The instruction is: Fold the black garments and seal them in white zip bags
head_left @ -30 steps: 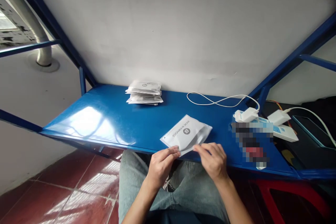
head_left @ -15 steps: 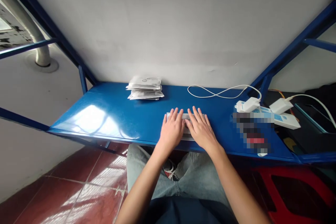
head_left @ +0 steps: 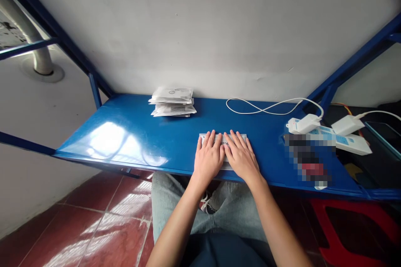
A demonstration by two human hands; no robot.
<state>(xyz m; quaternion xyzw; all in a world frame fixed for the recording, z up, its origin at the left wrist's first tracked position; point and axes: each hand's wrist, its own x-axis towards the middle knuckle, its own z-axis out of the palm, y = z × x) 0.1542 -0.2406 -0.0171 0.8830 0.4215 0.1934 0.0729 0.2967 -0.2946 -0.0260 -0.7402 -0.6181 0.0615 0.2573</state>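
A flat, pale plastic pouch (head_left: 227,164) with some dark print lies at the front of the blue desk (head_left: 169,142). Across its left part my left hand (head_left: 209,156) rests flat, fingers stretched out. My right hand (head_left: 241,156) lies flat on the right part, its thumb touching or nearly touching the left thumb. Much of the pouch is hidden under both hands. Farther back on the left, against the wall, several similar frosted zip pouches (head_left: 173,108) are stacked in a pile.
A white cable (head_left: 247,112) loops along the back right, running to a charger (head_left: 308,124) in a white power strip (head_left: 354,144). Beside it lies a pixelated dark and red item (head_left: 308,160). Blue bed-frame bars (head_left: 72,56) flank the desk; a red stool (head_left: 326,225) stands below right.
My hands have shifted slightly on the pouch, the left one a little to the right, bringing the thumbs closer. The camera view has tilted and moved slightly.
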